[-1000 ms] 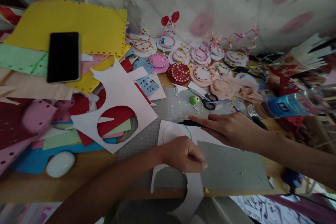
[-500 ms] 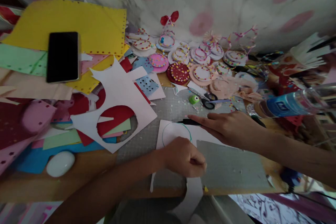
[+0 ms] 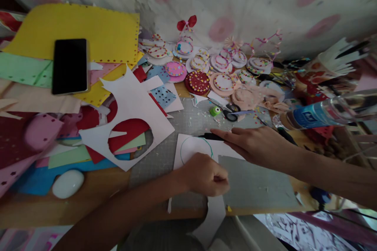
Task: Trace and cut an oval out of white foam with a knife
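White paper (image 3: 221, 148) | circle (image 3: 194, 148) part-hidden by clenched left hand (image 3: 206, 174) | right hand (image 3: 250, 142) grasping half-covered black tool (image 3: 212, 137)

From one camera worn on the person's head, the view looks forward and steeply down over a wooden desk (image 3: 100, 196), the patterned wall covering (image 3: 256, 0) filling twelve o'clock and the person's lap (image 3: 165, 235) at six. It is close, within the person's own reach, yet wide enough to take in the desk from nine o'clock to three. The left forearm (image 3: 123, 211) enters between seven and eight o'clock, the right forearm (image 3: 321, 170) between three and four.
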Demonstrator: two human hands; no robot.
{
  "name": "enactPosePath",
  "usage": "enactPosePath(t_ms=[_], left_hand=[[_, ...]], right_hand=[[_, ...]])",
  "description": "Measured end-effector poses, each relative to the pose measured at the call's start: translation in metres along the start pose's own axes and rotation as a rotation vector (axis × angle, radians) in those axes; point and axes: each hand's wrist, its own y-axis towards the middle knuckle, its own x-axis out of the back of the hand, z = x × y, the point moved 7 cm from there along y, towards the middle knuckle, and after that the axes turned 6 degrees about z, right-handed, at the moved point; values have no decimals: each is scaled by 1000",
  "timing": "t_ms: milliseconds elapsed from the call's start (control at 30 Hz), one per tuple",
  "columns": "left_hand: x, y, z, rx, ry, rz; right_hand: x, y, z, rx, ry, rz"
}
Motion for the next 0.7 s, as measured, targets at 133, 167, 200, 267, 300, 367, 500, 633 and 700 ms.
enactPosePath(t_ms=[133, 167, 200, 267, 300, 367, 500, 633, 700], left_hand=[[-2, 0, 2, -9, -20, 4], [-3, 0, 3, -11, -21, 5], [-3, 0, 3, -12, -22, 7], [-2, -1, 3, -17, -29, 3], [-2, -1, 3, -20, -33, -3], [0, -1, 2, -24, -37, -13], [-2, 0, 2, -6, -15, 9], [-2, 0, 2, -14, -28, 0], [-1, -1, 2, -18, -35, -6]], right_hand=[[-1, -5, -1, 5, -5, -70], [-1, -6, -1, 9, -10, -85], [-1, -7, 0, 10, -16, -97], [-1, -8, 0, 14, -23, -107], [-2, -9, 0, 12, -25, -107], [-4, -11, -1, -1, -22, -105], [-9, -14, -3, -24, 2, -104], [-13, -18, -3, -44, -1, -111], [-14, -21, -4, -59, -12, -114]])
